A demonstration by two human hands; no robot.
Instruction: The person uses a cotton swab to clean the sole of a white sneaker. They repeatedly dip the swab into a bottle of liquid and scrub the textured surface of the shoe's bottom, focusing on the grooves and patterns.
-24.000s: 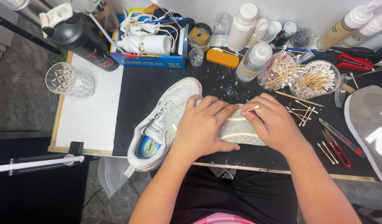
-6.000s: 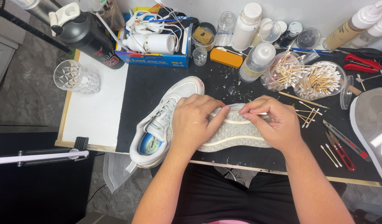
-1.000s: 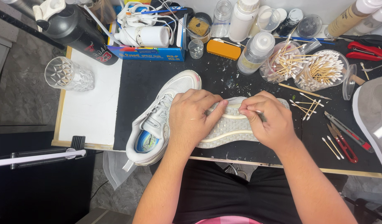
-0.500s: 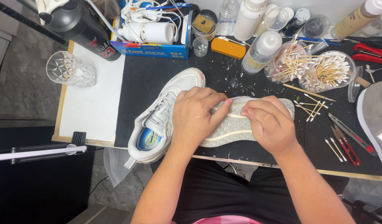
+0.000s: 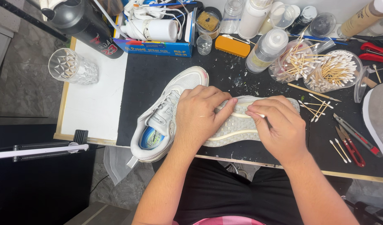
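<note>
White shoe (image 5: 166, 112) with mesh cloth upper and rough, waffle-textured rubber sole (image 5: 237, 129); matt black mat (image 5: 158, 79) over the table; faceted clear glass (image 5: 73, 66); glossy black plastic bottle (image 5: 85, 25); wooden-stemmed cotton swabs (image 5: 333, 73).

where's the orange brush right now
In the head view the orange brush lies at the back of the black mat, between a small clear jar on its left and a squeeze bottle on its right.

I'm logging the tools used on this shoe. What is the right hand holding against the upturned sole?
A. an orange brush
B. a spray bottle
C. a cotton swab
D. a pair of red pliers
C: the right hand pinches a thin white-tipped cotton swab against the pale sole.
</note>
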